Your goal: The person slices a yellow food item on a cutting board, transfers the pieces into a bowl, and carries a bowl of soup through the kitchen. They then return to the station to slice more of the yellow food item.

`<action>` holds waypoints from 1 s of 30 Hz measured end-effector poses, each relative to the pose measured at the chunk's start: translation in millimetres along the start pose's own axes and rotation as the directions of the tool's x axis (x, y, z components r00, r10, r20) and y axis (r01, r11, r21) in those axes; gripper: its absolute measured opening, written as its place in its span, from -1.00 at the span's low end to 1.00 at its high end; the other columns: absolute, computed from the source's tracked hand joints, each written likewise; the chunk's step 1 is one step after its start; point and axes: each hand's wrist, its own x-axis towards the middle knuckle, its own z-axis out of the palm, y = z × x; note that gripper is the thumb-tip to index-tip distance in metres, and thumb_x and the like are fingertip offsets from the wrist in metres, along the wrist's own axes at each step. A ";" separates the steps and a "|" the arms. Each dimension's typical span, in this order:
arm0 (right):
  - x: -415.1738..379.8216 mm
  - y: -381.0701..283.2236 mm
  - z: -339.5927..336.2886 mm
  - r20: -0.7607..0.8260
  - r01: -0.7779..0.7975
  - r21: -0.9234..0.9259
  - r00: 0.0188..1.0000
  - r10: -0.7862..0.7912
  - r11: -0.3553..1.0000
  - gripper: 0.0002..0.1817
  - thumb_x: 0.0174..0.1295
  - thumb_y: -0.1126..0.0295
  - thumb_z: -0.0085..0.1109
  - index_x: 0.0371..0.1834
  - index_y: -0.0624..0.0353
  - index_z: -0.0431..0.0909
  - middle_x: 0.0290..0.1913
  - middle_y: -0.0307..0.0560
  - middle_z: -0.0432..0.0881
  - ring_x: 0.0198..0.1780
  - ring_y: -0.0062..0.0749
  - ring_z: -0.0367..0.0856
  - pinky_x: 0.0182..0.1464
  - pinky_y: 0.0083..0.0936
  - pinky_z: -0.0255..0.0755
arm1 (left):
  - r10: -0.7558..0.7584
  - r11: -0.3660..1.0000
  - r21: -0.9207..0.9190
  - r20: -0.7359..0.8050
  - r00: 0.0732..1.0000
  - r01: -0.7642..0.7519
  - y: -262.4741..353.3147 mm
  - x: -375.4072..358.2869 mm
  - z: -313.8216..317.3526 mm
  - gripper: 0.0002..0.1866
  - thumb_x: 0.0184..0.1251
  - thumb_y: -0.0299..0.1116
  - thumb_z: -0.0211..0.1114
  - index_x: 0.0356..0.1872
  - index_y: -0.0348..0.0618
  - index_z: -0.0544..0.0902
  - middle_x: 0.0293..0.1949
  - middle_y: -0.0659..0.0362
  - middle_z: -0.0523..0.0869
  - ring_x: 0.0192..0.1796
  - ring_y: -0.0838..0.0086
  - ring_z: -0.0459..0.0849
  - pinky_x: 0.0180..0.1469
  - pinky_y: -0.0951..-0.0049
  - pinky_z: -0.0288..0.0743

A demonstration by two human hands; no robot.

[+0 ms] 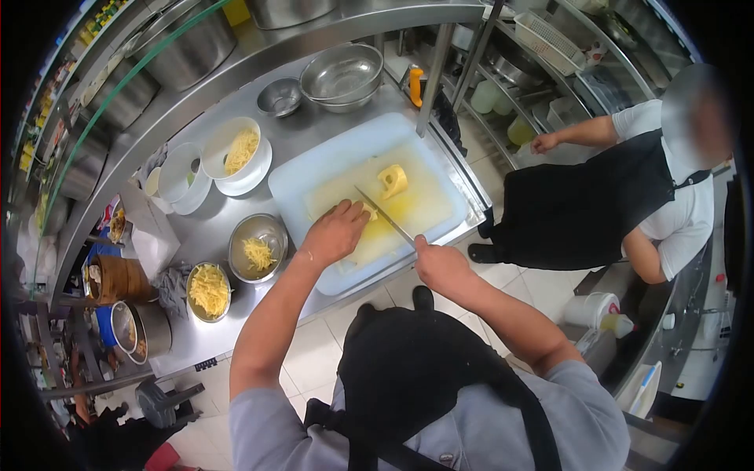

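On a white cutting board [294, 184], my right hand [441, 263] is wrapped round the handle of a knife [393, 222], its blade pointing up and to the left. My left hand [338, 231] lies with bent fingers on a small yellow piece [369, 210], beside the blade. Just beyond the knife sits a larger yellow chunk [393, 180] with a hole in it. Yellow liquid wets the board around both pieces.
Left of the board stand a metal bowl [258, 248], another bowl [209, 292] and a white bowl [232, 151], all holding yellow strips. Metal bowls [341, 74] stand behind. A co-worker in a black apron [550, 204] stands at the right.
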 end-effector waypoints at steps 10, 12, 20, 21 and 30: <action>-7.0 -12.8 -9.6 -0.025 0.063 -0.057 0.998 -0.065 0.996 -0.63 0.21 0.54 0.11 0.08 0.45 0.41 -0.43 0.23 0.73 -0.36 0.14 0.78 -0.29 -0.01 0.63 | -0.054 0.998 0.022 0.085 0.995 0.052 7.7 5.1 0.0 -0.72 0.32 -0.45 0.21 0.03 -0.23 0.65 0.04 0.13 0.63 0.13 0.22 0.61 0.17 0.26 0.67; -9.9 -16.5 -13.5 -0.025 0.064 -0.064 0.998 -0.066 0.996 -0.63 0.20 0.55 0.12 0.07 0.45 0.41 -0.42 0.24 0.73 -0.35 0.15 0.77 -0.28 0.00 0.63 | -0.066 0.997 0.033 0.092 0.994 0.063 7.7 4.9 1.7 -0.72 0.32 -0.46 0.21 0.02 -0.23 0.66 0.04 0.13 0.62 0.13 0.22 0.60 0.16 0.26 0.67; -1.5 -12.7 -6.4 0.025 0.011 0.035 1.000 -0.011 0.999 -0.68 0.21 0.57 0.11 0.02 0.44 0.38 -0.41 0.29 0.73 -0.30 0.25 0.77 -0.21 0.07 0.62 | -0.027 0.999 0.018 -0.025 0.999 0.027 4.4 0.6 6.9 -0.72 0.33 -0.45 0.22 0.03 -0.21 0.67 0.05 0.13 0.62 0.15 0.22 0.60 0.17 0.27 0.67; -5.1 -16.1 -14.0 0.025 0.019 0.028 0.999 -0.019 0.999 -0.69 0.22 0.56 0.10 0.02 0.45 0.38 -0.41 0.30 0.73 -0.30 0.25 0.77 -0.21 0.07 0.62 | -0.024 1.000 0.011 -0.017 1.000 0.024 5.2 -0.1 6.3 -0.72 0.33 -0.45 0.22 0.03 -0.21 0.67 0.06 0.13 0.62 0.16 0.21 0.59 0.17 0.26 0.67; -4.1 -26.8 -22.7 0.058 0.006 -0.023 0.998 -0.005 1.000 -0.77 0.32 0.57 -0.01 0.01 0.42 0.43 -0.36 0.28 0.75 -0.25 0.20 0.80 -0.20 0.04 0.64 | -0.050 0.999 -0.004 -0.044 0.998 0.050 3.9 -4.4 12.3 -0.66 0.34 -0.44 0.22 0.11 -0.22 0.68 0.13 0.15 0.64 0.21 0.23 0.59 0.20 0.25 0.67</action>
